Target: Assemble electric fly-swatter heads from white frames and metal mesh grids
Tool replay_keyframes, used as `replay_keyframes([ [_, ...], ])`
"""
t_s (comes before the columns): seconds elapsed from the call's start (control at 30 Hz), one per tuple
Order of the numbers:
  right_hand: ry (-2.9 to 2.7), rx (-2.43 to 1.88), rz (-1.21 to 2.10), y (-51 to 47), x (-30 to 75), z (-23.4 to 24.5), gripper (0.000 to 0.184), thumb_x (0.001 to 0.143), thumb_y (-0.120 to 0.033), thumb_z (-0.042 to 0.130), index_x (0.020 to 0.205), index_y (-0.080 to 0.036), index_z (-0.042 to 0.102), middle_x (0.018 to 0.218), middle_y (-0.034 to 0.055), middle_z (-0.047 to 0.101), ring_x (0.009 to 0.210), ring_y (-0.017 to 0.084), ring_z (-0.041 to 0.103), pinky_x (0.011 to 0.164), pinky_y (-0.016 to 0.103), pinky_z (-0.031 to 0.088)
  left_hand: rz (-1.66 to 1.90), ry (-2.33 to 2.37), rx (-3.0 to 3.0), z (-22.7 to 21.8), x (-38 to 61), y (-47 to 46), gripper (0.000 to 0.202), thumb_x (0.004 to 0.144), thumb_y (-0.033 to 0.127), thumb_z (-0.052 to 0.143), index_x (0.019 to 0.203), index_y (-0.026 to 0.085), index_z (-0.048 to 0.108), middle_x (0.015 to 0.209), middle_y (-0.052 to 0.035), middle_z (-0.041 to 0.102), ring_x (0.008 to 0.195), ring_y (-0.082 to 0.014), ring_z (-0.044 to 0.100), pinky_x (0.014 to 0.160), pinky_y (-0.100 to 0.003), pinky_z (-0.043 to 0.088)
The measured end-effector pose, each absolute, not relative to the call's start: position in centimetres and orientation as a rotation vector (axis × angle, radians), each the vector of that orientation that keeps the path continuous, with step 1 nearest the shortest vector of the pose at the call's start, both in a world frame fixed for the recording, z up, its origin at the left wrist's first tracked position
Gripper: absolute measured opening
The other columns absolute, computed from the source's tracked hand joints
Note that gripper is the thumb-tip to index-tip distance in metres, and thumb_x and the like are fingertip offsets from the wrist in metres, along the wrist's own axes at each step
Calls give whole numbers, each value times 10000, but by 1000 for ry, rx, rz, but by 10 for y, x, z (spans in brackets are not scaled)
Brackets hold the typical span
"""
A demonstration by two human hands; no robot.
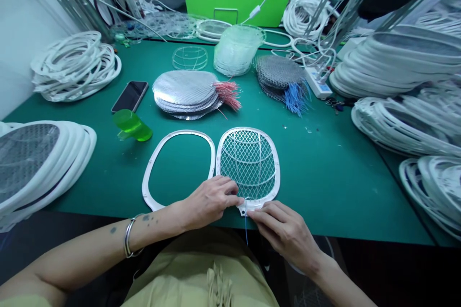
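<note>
A white oval racket frame [277, 172] lies on the green table, with silvery diamond mesh [248, 153] and a curved plastic grid inside it. From its lower tab a thin blue wire [246, 230] hangs over the table edge. My left hand [218, 197] is closed, thumb and forefinger together at the tab's left side; what they pinch is too small to make out. On the tab's other side, my right hand [286, 228] is closed with its fingertips gripping the frame's lower edge. An open white frame half [147, 172] lies at the left, partly behind my left forearm.
Mesh sheets with red wires [185, 91] and darker mesh with blue wires [279, 74] lie behind, near clear plastic grids [236, 53]. A green cup-like object [133, 127] and a phone [130, 97] sit left. Stacked white frames [396, 64] line both sides. A power strip [319, 84] is back right.
</note>
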State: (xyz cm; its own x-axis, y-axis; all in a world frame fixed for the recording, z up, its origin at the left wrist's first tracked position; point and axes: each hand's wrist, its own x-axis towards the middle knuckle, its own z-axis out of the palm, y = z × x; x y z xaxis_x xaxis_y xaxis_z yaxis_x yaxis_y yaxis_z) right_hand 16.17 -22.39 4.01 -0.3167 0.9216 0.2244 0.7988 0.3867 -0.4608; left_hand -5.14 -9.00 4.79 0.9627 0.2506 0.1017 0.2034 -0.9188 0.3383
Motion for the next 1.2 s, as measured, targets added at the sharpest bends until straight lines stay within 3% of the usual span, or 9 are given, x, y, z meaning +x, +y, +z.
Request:
replay_keyframes([
  [0.63,-2228,-1459,337,-222,162,41,257,930,-132,512,1158,-201,609,916,61,659,839,175,610,741,308,522,234,361,2805,45,-52,-93,407,873,-11,407,1119,226,628,1046,-58,604,939,-180,540,802,-298,445],
  [0.83,-2274,-1545,252,-224,158,42,426,936,-141,498,1362,-159,477,873,66,631,750,170,585,671,299,502,165,304,2895,50,-49,-88,354,876,18,441,1098,214,635,1013,-52,625,900,-191,550,806,-334,421],
  [1.03,-2352,-1557,189,-220,156,49,365,949,-157,464,1308,-154,536,812,49,595,693,157,559,606,280,474,207,343,2895,50,-51,-91,367,859,24,461,1103,227,646,1000,-47,643,904,-187,578,840,-348,430],
  [1.1,-2366,-1593,205,-218,155,52,345,952,-158,456,1284,-157,549,815,47,585,688,156,555,585,272,467,225,381,2916,51,-52,-95,360,859,38,472,1103,229,655,1044,-63,649,961,-198,591,877,-365,435],
  [1.2,-2399,-1628,203,-217,154,55,317,953,-152,449,1248,-154,564,813,48,574,682,158,551,585,274,467,245,341,2924,52,-56,-98,359,874,102,481,1183,199,636,1296,-91,593,1241,-251,499,1043,-431,379],
])
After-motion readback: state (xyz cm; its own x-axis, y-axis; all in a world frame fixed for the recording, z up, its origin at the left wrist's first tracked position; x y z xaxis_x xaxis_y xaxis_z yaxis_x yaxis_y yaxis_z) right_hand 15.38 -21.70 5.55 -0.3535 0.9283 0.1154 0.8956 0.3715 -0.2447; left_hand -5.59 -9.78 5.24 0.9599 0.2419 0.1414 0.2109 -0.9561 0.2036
